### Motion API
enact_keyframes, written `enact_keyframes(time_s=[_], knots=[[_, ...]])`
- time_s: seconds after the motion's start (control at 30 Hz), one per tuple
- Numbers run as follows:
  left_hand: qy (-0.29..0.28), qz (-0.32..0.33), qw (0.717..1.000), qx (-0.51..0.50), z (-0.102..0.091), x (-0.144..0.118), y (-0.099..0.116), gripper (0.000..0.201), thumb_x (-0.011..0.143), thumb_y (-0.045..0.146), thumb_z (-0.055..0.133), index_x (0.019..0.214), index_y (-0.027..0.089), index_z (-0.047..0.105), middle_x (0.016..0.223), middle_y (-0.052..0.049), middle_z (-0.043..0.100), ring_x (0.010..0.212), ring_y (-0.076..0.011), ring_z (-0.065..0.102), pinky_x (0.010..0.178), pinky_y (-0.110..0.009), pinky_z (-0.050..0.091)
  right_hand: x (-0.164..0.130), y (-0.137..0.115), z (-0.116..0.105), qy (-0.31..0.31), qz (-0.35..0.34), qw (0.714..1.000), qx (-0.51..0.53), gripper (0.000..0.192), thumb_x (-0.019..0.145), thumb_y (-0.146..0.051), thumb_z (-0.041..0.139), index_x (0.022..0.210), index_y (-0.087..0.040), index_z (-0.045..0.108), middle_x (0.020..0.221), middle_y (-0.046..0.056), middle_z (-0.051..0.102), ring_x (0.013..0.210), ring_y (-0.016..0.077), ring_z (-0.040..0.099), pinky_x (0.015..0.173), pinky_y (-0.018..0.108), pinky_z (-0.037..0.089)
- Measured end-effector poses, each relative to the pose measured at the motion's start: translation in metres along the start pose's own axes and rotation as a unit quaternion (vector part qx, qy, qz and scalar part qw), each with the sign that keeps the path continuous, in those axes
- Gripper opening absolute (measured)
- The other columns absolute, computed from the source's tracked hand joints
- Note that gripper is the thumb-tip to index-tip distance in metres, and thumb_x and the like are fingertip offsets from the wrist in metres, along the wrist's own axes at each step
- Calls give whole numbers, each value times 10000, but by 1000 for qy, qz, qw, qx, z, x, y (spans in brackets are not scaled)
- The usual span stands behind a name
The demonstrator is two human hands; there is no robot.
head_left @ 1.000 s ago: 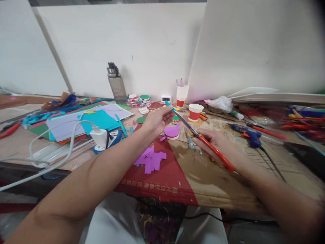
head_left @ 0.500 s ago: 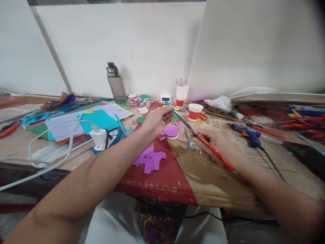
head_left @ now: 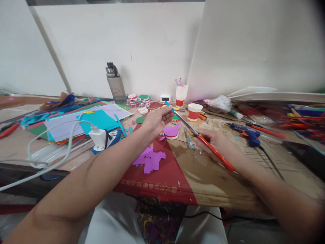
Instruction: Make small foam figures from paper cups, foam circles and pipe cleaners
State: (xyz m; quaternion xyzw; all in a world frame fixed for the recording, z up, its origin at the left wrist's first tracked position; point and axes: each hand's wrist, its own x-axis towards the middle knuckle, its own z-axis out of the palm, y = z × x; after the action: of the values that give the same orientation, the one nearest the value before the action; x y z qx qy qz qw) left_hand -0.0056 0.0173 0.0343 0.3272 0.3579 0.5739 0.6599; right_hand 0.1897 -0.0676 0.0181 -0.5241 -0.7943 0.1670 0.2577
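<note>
Two hands, one scissors [head_left: 203,139], one teal strip [head_left: 168,104]

A single head-worn camera looks forward and down from close above the seated person's lap (both forearms reach away from it), facing across the cluttered worktable [head_left: 215,184] toward the white wall panels [head_left: 122,44] behind.

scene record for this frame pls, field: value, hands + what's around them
left hand: pinches teal paper strip
right hand: grips orange-handled scissors, blades at the strip
under hands: cardboard sheet, purple paper scraps, purple-topped disc
behind: red-and-white paper cup, water bottle
right side: blue glue gun
left side: coloured paper sheets, white charger
</note>
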Motion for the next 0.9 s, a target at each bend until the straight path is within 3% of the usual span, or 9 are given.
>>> enact_keyframes(time_s=[0.37, 0.63, 0.8, 0.9], knots=[[-13, 6, 1000, 11, -1, 1, 1, 128, 824, 85, 652, 700, 116, 655, 604, -22, 641, 583, -80, 597, 658, -207, 466, 0, 0, -2, 2, -3, 1000, -11, 244, 846, -369, 526, 843, -186, 688, 688, 24, 685, 566, 152, 558, 538, 248, 411], [-15, 53, 997, 61, -8, 5, 8, 51, 765, 129, 688, 717, 144, 677, 678, -28, 687, 623, -96, 613, 605, -210, 431, 1, 14, -2, 34, -39, 998, -30, 328, 868, -393, 549, 1117, -217, 671, 1083, 92, 719, 911, 252, 657, 751, 328, 489], [-137, 48, 973, 178, -14, 8, 14, 115, 675, 100, 728, 600, 128, 646, 585, -32, 640, 515, -77, 551, 519, -198, 392, 2, 22, -12, 52, -19, 998, -43, 305, 889, -453, 501, 955, -188, 636, 688, 23, 620, 573, 159, 524, 550, 274, 397], [-188, 4, 956, 225, -16, 9, 14, 80, 657, 91, 718, 604, 120, 665, 614, -61, 665, 515, -82, 556, 510, -195, 412, 2, 23, -18, 25, -34, 999, -27, 286, 887, -471, 519, 851, -199, 600, 664, 1, 574, 561, 134, 479, 537, 258, 367]])
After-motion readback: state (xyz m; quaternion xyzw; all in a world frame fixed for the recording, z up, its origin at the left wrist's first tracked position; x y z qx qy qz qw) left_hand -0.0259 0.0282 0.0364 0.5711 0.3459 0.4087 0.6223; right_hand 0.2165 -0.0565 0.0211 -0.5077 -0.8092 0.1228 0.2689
